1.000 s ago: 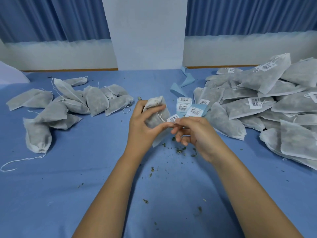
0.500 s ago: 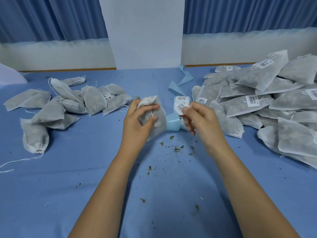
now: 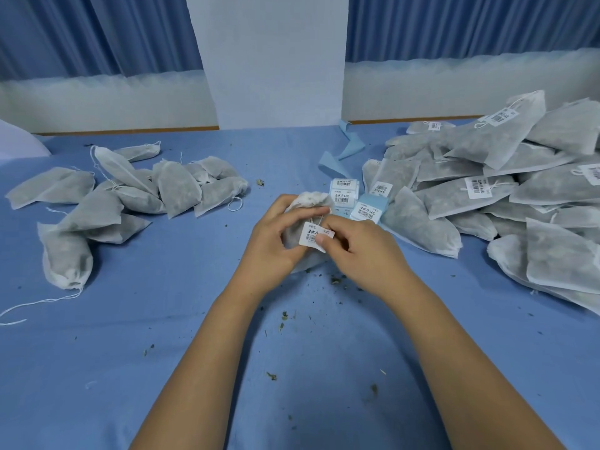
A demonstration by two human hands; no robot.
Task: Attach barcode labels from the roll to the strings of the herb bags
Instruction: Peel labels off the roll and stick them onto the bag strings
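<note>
Herb bag (image 3: 310,200) in left hand's (image 3: 276,243) grip; barcode label (image 3: 310,234) in right hand's (image 3: 365,253) pinch.

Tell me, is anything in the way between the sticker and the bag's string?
Nothing visible is. The right hand pinches the label right by the string, over the bag that the left hand holds.

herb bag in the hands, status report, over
Left hand grips herb bag. Right hand pinches barcode label at its string. Nothing in the way; label roll just behind.
</note>
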